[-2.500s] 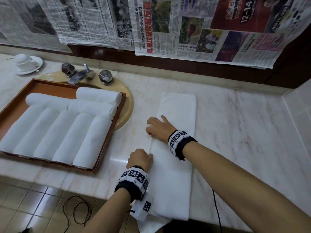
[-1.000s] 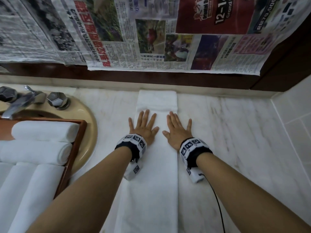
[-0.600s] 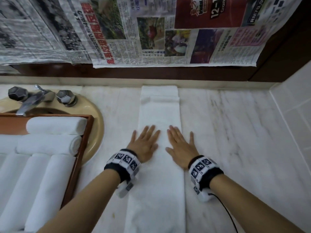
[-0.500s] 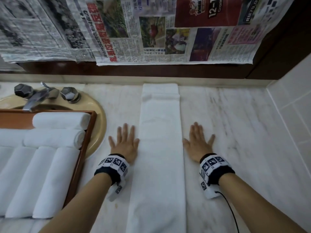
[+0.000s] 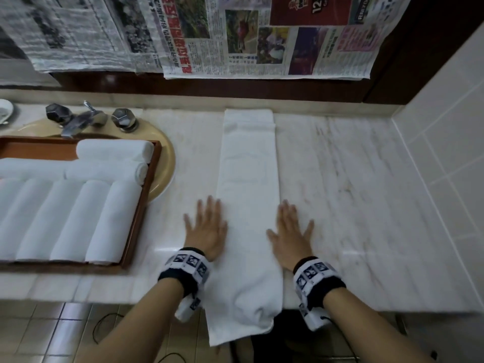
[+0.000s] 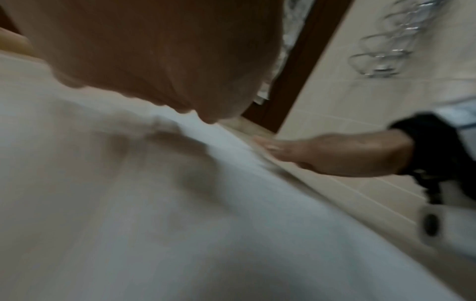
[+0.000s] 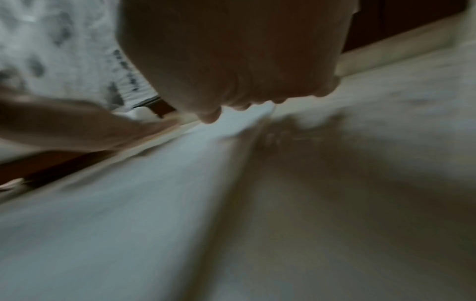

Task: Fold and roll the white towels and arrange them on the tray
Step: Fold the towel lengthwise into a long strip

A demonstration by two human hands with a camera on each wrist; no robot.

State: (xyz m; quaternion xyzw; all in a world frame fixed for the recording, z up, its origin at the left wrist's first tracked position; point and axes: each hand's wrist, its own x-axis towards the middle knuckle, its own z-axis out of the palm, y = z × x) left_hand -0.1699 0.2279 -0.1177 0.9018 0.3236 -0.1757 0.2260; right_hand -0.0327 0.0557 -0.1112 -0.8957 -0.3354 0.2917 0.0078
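A long white towel, folded into a narrow strip, lies on the marble counter from the back wall to the front edge, its near end hanging over the edge. My left hand lies flat with spread fingers at the towel's left edge. My right hand lies flat at its right edge. Both are blurred by motion. The brown tray at the left holds several rolled white towels. In the left wrist view the towel fills the frame and the right hand lies beyond it.
The tray rests over a beige sink with a chrome tap. Newspaper hangs on the back wall. A tiled wall bounds the counter at the right. A cup's saucer shows at far left. Cables lie on the floor.
Both hands slid back along the towel toward me and out to its sides. They have since come nearer the front edge, close against the towel's sides.
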